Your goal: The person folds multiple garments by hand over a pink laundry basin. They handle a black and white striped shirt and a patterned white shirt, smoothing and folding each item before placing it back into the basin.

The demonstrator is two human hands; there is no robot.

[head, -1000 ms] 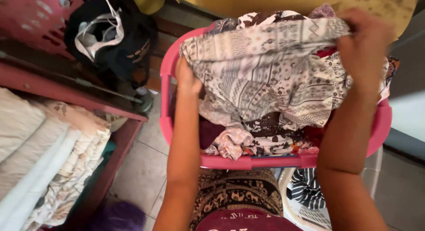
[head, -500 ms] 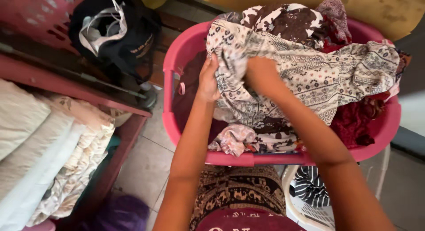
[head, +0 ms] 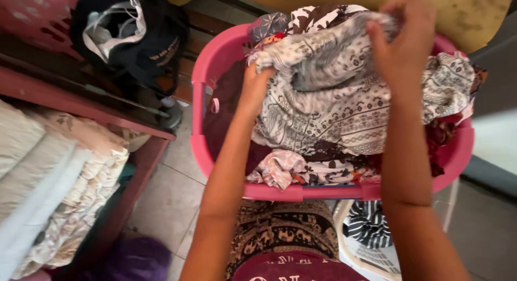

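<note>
A pink laundry basket (head: 215, 60) full of clothes stands in front of me. On top of the pile lies a white cloth with a grey and brown pattern (head: 344, 109). My left hand (head: 254, 84) grips its left edge. My right hand (head: 403, 41) is raised and pinches the cloth's upper right part, lifting a fold of it. Under it lie dark red and brown patterned clothes (head: 301, 170).
Folded pale cloths (head: 48, 178) are stacked on a red-framed surface at the left. A black bag with white straps (head: 129, 36) sits behind them. A white plastic chair with a striped cloth (head: 371, 227) is below the basket. The floor is tiled.
My right hand has gone from the middle of the cloth up and to the right, pulling a fold with it. My left hand stays on the left edge.
</note>
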